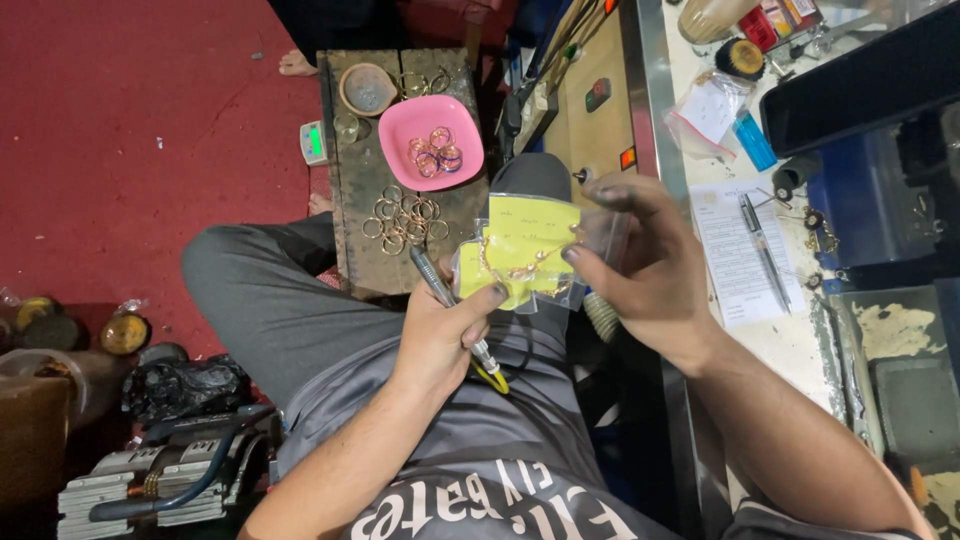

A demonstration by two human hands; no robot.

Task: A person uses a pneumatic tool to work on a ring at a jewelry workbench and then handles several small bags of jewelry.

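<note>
The small clear plastic bag (530,255) with a yellow slip and a thin chain inside sits between both hands, held up above the person's lap; the right hand (650,270) pinches its right edge between thumb and fingers, closed on the plastic; the left hand (440,335) presses its thumb to the bag's lower left corner while the same fist is wrapped round a slim metal hand tool (445,290), its yellow cable trailing below the palm. By the look of it the bag is being steadied or opened to get at the chain; that would call for a free fingertip, and the tool crowds the left grip.

Just beyond, a worn wooden block (350,230) carries a scatter of loose rings (405,220), a pink bowl (392,150) with more rings, and a small brown dish (367,88); a little scale (314,142) sits at its left edge on the red floor (120,120). To the right, a bench holds a printed sheet (725,270) with a pen (762,240) across it, near the right wrist.
</note>
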